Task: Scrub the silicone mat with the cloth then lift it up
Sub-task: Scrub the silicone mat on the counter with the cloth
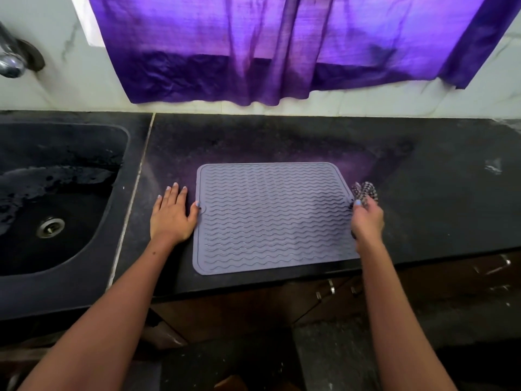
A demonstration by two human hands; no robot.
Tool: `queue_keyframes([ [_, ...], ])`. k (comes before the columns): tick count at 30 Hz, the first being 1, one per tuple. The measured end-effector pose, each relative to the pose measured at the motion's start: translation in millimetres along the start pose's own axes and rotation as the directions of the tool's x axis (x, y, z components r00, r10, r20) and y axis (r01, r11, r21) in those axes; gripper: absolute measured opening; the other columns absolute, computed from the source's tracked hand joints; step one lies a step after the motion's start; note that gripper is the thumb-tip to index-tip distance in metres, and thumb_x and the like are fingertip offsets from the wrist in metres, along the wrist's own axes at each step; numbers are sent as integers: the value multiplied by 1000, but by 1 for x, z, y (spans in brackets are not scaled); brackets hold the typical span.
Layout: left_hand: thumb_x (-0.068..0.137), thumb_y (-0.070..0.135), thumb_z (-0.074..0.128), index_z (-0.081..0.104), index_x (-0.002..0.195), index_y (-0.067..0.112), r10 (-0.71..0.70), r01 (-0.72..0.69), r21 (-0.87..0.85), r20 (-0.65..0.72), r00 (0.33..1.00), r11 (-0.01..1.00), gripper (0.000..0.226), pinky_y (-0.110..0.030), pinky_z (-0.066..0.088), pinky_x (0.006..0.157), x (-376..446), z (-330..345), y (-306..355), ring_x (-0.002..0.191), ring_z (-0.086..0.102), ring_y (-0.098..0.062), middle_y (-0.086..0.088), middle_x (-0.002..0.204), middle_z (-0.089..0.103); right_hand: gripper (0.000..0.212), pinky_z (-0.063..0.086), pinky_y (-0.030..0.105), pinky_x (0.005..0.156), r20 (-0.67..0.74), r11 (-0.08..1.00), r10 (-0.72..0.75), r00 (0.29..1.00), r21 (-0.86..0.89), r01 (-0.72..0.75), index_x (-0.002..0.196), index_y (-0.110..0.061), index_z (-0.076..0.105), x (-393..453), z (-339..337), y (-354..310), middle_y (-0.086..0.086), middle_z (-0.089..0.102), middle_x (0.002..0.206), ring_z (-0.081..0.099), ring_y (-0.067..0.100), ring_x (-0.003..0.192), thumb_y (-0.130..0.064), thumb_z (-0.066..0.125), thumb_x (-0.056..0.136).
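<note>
A grey silicone mat (270, 215) with wavy ridges lies flat on the black counter, near the front edge. My left hand (172, 215) rests palm down on the counter just left of the mat, fingers spread, its thumb touching the mat's left edge. My right hand (366, 221) is at the mat's right edge, closed around a bunched checked cloth (365, 191) that sticks out above the fingers. The right hand covers part of the mat's right edge.
A black sink (56, 198) with a metal drain (50, 227) lies to the left, a tap (11, 62) above it. A purple curtain (282, 46) hangs over the tiled back wall. Cabinet handles (331, 287) show below the counter's front edge (282, 283).
</note>
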State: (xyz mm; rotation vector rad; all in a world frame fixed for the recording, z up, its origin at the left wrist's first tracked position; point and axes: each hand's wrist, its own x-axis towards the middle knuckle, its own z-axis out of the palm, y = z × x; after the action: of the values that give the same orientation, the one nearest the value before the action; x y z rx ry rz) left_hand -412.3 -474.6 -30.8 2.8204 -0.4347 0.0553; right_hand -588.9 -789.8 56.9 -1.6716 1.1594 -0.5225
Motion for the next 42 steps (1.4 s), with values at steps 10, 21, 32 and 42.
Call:
queue_keyframes([
  [10,98,45,26,21,149,13,-3,3,-1,12,1000,1000,61,-35,2,119,1,-1,0,147,5,-20,-8,159,10,62,0,37,119,441,336,-473,762,-709,619,148,-11,17,-70,72,51,5,13,157,3,17,146,-16,42,92],
  [21,100,47,17,1,151,13,-1,-5,25,252,968,1000,63,-37,-7,118,7,-14,-3,146,-10,-20,-8,159,-10,26,46,31,76,456,999,25,889,-37,-9,109,-8,62,-7,36,-17,11,63,111,56,24,98,-10,40,96],
  [32,99,46,19,8,151,12,6,-7,6,126,992,1000,63,-37,-4,119,1,-4,-3,147,-4,-20,-9,159,-2,65,4,33,120,575,312,-450,683,-615,724,147,-10,18,-65,73,49,6,12,157,5,19,146,-4,45,89],
  [42,90,26,55,61,119,9,25,-126,-381,-259,966,916,34,-45,33,107,-6,-13,50,124,49,-30,-13,130,56,46,35,41,108,-91,943,-320,943,-126,307,144,-16,31,-28,38,17,5,38,147,38,21,133,-16,38,98],
])
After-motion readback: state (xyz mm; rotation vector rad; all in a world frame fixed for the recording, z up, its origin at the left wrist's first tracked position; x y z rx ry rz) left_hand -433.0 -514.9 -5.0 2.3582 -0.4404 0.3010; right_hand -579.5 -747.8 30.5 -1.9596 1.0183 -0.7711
